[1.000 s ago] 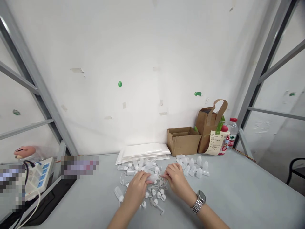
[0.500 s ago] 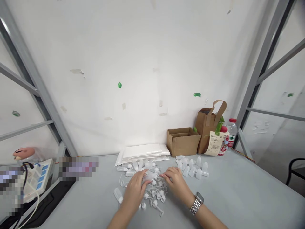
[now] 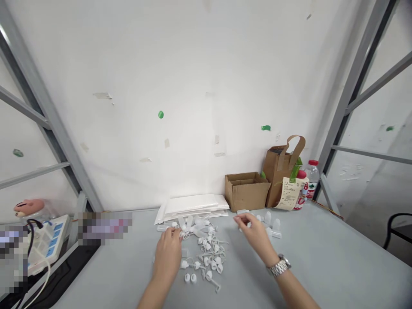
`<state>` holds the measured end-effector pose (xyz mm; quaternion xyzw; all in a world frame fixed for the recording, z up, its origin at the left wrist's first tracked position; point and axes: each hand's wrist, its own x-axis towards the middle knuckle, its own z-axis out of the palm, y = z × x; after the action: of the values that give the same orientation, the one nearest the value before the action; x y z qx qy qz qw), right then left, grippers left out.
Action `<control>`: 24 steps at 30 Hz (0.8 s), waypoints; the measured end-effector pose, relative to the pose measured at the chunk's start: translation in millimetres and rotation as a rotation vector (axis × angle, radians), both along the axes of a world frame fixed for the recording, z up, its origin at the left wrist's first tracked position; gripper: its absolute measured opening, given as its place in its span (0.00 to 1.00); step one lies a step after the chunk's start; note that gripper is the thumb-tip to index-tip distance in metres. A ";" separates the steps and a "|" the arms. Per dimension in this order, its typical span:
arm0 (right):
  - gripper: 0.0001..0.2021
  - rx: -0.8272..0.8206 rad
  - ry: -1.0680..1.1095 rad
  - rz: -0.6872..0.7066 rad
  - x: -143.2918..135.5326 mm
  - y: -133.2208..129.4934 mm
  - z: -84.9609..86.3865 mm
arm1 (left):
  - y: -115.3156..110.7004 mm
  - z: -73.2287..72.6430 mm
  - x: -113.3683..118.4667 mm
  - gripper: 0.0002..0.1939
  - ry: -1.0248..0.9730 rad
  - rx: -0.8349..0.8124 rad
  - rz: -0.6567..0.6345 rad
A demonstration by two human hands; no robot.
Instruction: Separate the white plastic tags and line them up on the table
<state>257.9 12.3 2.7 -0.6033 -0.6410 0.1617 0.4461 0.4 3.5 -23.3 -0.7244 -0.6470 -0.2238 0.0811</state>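
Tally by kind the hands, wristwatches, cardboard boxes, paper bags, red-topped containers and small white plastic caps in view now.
Bare hands: 2 (left hand, right hand)
Silver metal wristwatch: 1
Open brown cardboard box: 1
Brown paper bag: 1
Red-topped containers: 2 (clear plastic bottle, white-and-red one)
Small white plastic caps: too overlapped to count
Total counted: 7

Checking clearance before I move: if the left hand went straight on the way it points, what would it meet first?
Probably the small plastic bottles just beyond the left hand's fingers; depth is unclear, so they may be touching. The white envelopes lie behind.
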 end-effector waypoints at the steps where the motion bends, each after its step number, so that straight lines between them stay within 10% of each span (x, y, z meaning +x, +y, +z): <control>1: 0.14 -0.026 -0.088 -0.039 9.3 2.6 1.5 | 1.3 -0.8 -3.3 0.14 0.046 -0.018 0.032; 18: 0.13 -0.077 -0.413 -0.217 31.3 9.9 -11.3 | -1.7 6.7 -2.0 0.10 -0.028 -0.190 0.031; 24: 0.18 0.171 -0.420 -0.261 23.2 1.6 -1.1 | 1.1 15.3 -19.8 0.08 -0.271 -0.401 -0.054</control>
<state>281.1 14.0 1.6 -0.6614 -0.6476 -0.0810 0.3696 -19.4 4.6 -8.0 -0.7064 -0.6639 -0.1880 -0.1578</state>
